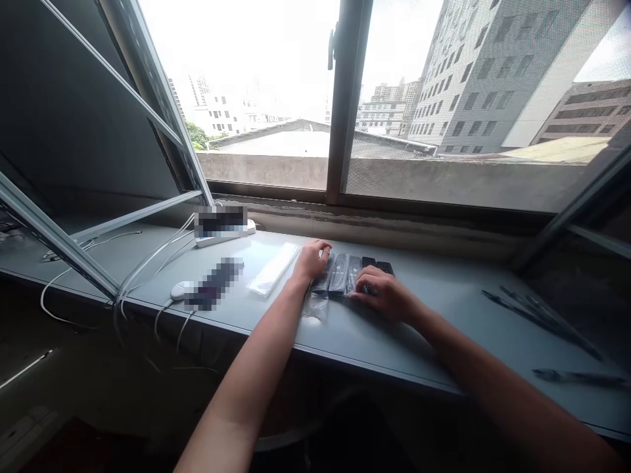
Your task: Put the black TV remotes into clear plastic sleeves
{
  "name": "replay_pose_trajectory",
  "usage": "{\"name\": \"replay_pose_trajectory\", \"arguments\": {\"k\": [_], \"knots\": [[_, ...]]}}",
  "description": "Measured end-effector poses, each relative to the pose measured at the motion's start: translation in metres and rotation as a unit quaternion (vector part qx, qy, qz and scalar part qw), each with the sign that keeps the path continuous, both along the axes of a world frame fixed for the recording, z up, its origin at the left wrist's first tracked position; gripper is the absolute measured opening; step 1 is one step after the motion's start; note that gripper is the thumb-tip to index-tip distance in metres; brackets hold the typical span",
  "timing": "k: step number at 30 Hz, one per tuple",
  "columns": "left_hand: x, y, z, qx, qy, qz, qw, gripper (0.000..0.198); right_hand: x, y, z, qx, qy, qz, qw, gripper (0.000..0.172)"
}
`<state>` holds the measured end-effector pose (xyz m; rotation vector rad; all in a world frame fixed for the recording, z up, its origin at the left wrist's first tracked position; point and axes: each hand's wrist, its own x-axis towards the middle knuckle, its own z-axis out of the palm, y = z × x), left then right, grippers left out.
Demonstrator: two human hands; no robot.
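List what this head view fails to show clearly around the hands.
All in the head view:
Lower ends of the black, textured oblong pieces: hidden by the bare right hand.
Print on the dark, flat oblongs in clear plastic sleeves: too small.
Dark, flat slab near the round white plastic disc: pixelated.
Long, thin, dark stick-like item at far right: blurred, dim.

Indoor workspace, with grey worktop (438, 295), metal frame (138, 215) and cables (129, 281) beside a window (340, 98).
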<state>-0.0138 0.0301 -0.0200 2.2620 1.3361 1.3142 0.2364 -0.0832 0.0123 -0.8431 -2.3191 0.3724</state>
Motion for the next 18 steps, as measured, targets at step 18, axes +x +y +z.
{"name": "replay_pose_trajectory", "arguments": {"k": [18], "knots": [[0.020, -0.012, 0.018, -0.226, -0.344, -0.189, 0.892, 0.042, -0.012, -0.016, 0.018, -0.098, 0.331, -0.057, 0.937, 0.036]]}}
